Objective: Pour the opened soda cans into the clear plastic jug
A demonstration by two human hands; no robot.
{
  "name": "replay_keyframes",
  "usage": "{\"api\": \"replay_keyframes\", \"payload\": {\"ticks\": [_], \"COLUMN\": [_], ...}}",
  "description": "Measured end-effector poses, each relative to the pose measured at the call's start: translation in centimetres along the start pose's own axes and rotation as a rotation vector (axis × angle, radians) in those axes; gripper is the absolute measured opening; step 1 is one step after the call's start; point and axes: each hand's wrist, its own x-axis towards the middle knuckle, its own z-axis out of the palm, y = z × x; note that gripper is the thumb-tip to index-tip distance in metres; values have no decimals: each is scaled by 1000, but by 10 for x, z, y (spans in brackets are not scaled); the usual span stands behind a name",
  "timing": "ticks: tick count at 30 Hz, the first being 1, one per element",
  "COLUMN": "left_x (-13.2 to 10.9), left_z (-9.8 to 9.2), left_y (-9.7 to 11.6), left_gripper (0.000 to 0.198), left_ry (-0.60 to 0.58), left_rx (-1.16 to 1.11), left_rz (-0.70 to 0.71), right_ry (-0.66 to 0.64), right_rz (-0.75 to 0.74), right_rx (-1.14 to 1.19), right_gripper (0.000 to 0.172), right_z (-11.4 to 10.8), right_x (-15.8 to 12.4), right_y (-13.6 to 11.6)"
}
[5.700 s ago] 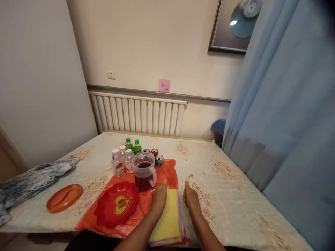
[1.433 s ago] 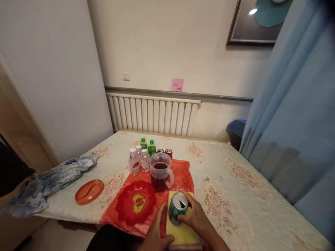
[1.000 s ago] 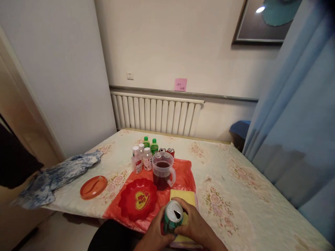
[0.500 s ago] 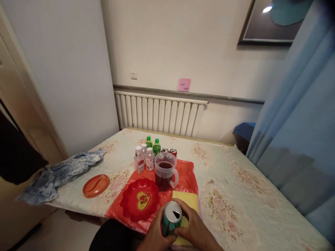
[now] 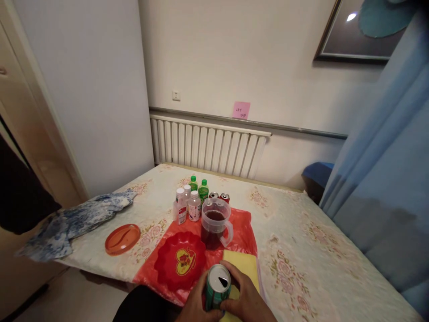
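The left hand [image 5: 196,308] and right hand [image 5: 246,302] were wrapped around the opened green aluminium drink can [image 5: 217,293], upright above the folded yellow cloth [image 5: 243,268] at the floral-covered desk's [image 5: 301,250] near edge. The step in hand was judged to be holding. With the opening exposed, any further move called for a level can.

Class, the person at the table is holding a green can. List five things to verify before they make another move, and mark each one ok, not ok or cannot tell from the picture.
1. Grip: the left hand and right hand both wrap the green can. Ok.
2. Can upright: its top faces up, close to level. Ok.
3. Can open: a dark hole shows in the lid. Ok.
4. Amount left inside the can: cannot tell.
5. Pitcher stands upright on the red sheet, with dark liquid below its rim. Ok.
6. Surface under the can: yellow cloths lie beneath the hands. Ok.
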Motion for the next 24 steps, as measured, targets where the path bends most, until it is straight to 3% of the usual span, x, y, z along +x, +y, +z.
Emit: {"api": "replay_keyframes", "payload": {"ticks": [3, 6, 10, 14, 18, 24], "left_x": [1, 3, 12, 30, 51, 77], "left_z": [-5, -13, -32, -55, -78, -104], "left_y": [4, 6, 15, 28, 37, 45], "left_gripper": [87, 86, 82, 80, 73, 70], "left_ry": [7, 134, 345, 445, 435, 363], "left_rx": [-12, 56, 154, 169, 180, 265], "left_rz": [-23, -68, -110, -64, -28, -17], "right_ry": [6, 25, 144, 295, 411, 613], "right_rz": [17, 16, 35, 34, 36, 55], "right_rx": [9, 54, 102, 118, 144, 97], "right_gripper": [83, 82, 65, 49, 41, 47], "right_z": [1, -1, -7, -16, -25, -33], "right_x": [5, 11, 19, 30, 47, 73], "right_y": [3, 8, 16, 24, 27, 29]}}
